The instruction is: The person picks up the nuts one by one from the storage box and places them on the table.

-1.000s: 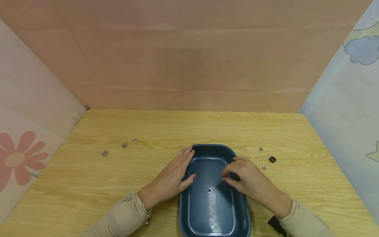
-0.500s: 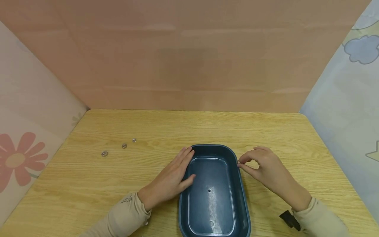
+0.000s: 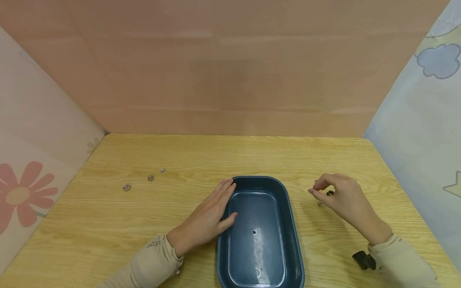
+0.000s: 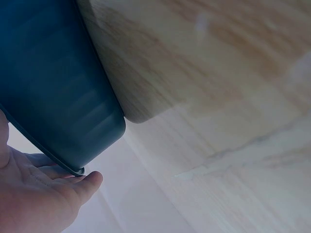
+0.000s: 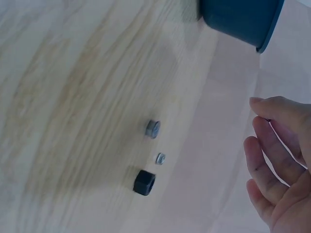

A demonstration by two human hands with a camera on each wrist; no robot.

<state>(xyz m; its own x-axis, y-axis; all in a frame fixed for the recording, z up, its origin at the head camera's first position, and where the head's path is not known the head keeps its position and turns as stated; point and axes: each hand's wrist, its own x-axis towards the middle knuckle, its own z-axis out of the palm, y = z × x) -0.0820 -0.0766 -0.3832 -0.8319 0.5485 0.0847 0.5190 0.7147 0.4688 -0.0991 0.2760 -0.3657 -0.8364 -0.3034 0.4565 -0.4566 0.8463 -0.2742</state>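
Observation:
My left hand [image 3: 205,216] lies with straight fingers along the left rim of a deep blue plastic tray [image 3: 297,248]; in the left wrist view, its fingers [image 4: 90,187] reach round that rim. Right of the tray, my right hand [image 3: 345,200] is raised over the table, thumb and index fingertip pinched together. A tiny dark piece [image 5: 267,119] shows between them, mostly hidden. Close by on the table are a black hex nut [image 5: 144,183], a silver nut [image 5: 153,129] and a smaller silver nut [image 5: 161,158]; the hand partly covers this group in the head view.
Three silver nuts lie in a slanting row on the left of the wooden table: a larger one [image 3: 127,187], a middle one [image 3: 150,178] and a small one [image 3: 163,171]. Patterned side panels and a brown back panel [image 3: 223,80] enclose the table.
My right hand has moved from inside the tray, over its right rim, to above the nuts on the right, thumb and index still together. The left hand and tray stay in place.

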